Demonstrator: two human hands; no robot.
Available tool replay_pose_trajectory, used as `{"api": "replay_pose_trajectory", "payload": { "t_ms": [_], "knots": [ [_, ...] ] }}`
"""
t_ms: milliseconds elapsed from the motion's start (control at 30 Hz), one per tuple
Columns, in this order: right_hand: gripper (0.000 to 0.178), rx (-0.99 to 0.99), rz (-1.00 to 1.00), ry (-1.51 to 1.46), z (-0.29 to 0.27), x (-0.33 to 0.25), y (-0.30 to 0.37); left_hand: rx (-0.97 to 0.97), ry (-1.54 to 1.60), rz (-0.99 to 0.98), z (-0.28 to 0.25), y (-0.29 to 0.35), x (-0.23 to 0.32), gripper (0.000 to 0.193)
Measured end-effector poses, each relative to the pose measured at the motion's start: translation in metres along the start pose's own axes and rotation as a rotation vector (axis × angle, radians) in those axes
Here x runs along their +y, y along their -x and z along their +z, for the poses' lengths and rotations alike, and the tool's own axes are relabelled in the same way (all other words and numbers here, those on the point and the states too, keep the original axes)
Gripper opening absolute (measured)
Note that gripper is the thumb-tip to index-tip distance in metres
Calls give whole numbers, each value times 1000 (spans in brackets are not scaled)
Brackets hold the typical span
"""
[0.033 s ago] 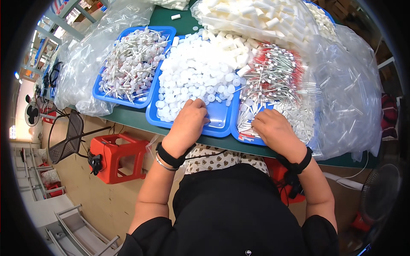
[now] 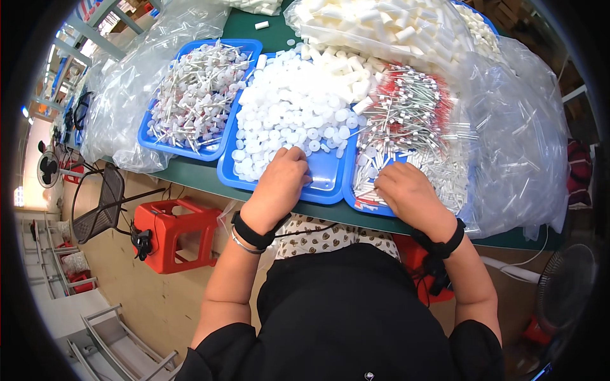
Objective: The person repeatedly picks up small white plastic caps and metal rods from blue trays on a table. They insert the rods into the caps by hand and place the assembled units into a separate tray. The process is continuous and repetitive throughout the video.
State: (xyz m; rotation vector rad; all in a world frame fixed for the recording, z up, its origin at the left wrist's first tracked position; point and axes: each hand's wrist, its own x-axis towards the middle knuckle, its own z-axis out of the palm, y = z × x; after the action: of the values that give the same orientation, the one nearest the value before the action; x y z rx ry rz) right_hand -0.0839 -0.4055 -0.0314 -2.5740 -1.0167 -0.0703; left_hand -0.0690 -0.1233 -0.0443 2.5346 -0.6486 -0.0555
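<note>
My left hand is over the near edge of the middle blue tray. Its fingers are curled together, and whatever they hold is hidden. Beside it lie small translucent white discs, some with a hole in the middle. Over the near part of the right blue tray, my right hand has its fingertips bent down and pressed together among short thin white tubes. Anything in that grip is too small to make out. Farther back in this tray are thin pins with white heads and red parts.
On the left, another blue tray holds pin-and-disc pieces. Behind the trays, a clear bag bulges with cream cylinders. Plastic bags lie at the right. A red stool and a fan stand below the green table.
</note>
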Motion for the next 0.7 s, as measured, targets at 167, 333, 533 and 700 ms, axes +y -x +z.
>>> {"api": "replay_pose_trajectory", "payload": {
  "t_ms": [167,333,533,700],
  "knots": [
    [12,69,219,-288,-15,-1,0,34,74,50,-1,7,-5,8],
    [16,222,514,-664,-18,2,6,79,24,39,-3,7,-3,9],
    [20,232,576,-862,-22,6,10,-9,-25,-37,-8,9,2,11],
    [16,219,548,-785,-22,4,12,21,116,-25,-5,5,1,10]
  ]
}}
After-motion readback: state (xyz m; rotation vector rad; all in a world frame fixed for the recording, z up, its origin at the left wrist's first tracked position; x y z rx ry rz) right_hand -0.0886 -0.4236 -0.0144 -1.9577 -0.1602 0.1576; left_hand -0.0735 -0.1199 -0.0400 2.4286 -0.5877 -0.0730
